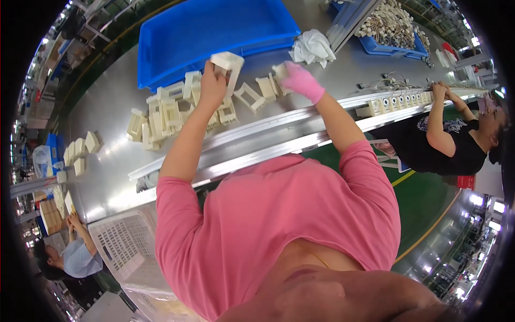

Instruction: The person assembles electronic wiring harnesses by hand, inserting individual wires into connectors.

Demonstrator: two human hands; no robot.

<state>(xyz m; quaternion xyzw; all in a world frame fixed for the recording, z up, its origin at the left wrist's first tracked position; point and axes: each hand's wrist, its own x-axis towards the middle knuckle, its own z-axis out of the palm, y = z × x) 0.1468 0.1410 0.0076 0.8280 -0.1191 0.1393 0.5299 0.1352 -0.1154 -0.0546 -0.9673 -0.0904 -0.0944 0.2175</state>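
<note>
1. The left hand (213, 88) is gripping a cream frame (230, 60) beside the blue tray (214, 27); a firm side hold is probably keeping it steady
2. The gloved right hand (301, 82), apart from the left, is seemingly pinching a blurred pale piece (279, 70)
3. The steel bench (112, 115) is bearing a heap of frames (155, 123)
4. A co-worker (442, 137) is working rightward

Head view: no lettering, labels, brand marks, numbers or signs are resolving clearly enough for reading.
</note>
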